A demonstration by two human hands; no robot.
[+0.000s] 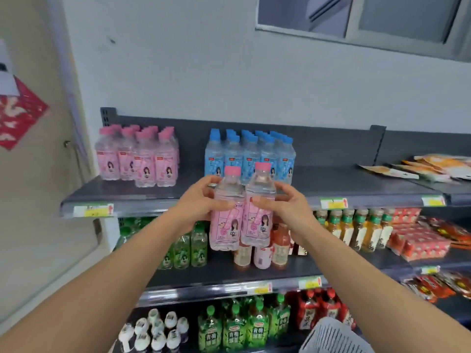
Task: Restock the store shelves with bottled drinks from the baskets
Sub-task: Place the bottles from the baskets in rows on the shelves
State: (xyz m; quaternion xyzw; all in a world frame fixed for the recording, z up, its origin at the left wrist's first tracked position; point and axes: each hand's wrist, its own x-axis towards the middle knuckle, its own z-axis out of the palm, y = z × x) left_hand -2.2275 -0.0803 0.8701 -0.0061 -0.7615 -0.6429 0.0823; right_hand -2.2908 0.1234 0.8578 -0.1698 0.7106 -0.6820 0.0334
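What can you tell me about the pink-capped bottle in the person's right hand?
The bottle is clear, thin-looking plastic with a pink cap and a pink label showing a cartoon figure. It looks sealed and full. It is held nearly upright in the air before the top shelf. The right hand curls round its middle from the right, and its left side rests against a matching bottle gripped by the left hand.

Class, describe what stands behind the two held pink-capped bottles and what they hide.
Behind the pink-capped bottles stand blue-capped bottles on the top shelf; below, orange-pink drinks on the middle shelf. The front blue bottles' lower parts and the shelf edge there are covered.
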